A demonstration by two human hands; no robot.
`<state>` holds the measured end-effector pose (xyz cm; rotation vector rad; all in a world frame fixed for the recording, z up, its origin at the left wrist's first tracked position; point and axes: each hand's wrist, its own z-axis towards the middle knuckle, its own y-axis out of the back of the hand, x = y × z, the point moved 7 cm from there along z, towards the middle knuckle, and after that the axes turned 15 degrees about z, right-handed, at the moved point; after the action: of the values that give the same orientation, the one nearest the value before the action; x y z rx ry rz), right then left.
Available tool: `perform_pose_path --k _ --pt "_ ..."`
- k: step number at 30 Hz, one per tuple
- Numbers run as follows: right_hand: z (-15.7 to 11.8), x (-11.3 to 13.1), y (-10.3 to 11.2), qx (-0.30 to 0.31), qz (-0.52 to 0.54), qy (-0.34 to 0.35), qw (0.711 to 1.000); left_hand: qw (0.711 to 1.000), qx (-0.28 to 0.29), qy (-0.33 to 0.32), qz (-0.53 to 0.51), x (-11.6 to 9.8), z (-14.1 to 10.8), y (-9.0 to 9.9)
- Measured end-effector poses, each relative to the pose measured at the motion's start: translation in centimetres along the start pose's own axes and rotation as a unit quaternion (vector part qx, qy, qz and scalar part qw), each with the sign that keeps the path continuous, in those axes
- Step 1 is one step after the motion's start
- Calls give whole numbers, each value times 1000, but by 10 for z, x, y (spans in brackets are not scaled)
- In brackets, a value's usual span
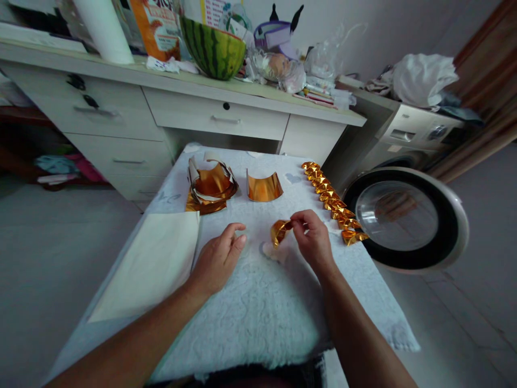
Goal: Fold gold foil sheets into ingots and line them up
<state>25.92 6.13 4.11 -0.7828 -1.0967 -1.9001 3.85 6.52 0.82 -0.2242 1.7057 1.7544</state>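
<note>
A folded gold foil piece [279, 232] hangs over the cloth-covered table, pinched at its right end by the thumb and fingers of my right hand [313, 237]. My left hand [219, 257] holds nothing, its thumb and index finger apart, to the left of that piece. Beyond my hands, a curved gold sheet [264, 188] stands on the cloth. Further left lies a pile of curled gold sheets [212, 183]. Along the table's right side runs a row of folded gold pieces [329, 196], the nearest one slightly separate from the others.
Pale paper sheets [151, 264] lie at the table's left. Behind stands a white desk [218, 116] bearing half a watermelon [212, 49], an orange packet [156, 29] and plastic bags. At the right, a washing machine's open round door [456, 215] reaches close to the table edge.
</note>
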Motion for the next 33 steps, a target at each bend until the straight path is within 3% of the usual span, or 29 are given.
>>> perform_pose_path --k 2,9,16,23,33 --pt "-2 3 20 -20 -44 17 999 1000 6 -4 14 -1 0 -1" --pt "-37 -16 94 -95 -112 -17 989 999 13 -22 40 -3 1 -5" --pt "-73 -41 148 -173 -153 -53 972 997 18 -27 65 -3 0 -7" --pt "-93 -52 178 -257 -209 -81 940 995 38 -18 86 2 0 -12" --pt "-92 -70 185 -275 -231 -136 923 994 44 -17 95 6 1 -15"
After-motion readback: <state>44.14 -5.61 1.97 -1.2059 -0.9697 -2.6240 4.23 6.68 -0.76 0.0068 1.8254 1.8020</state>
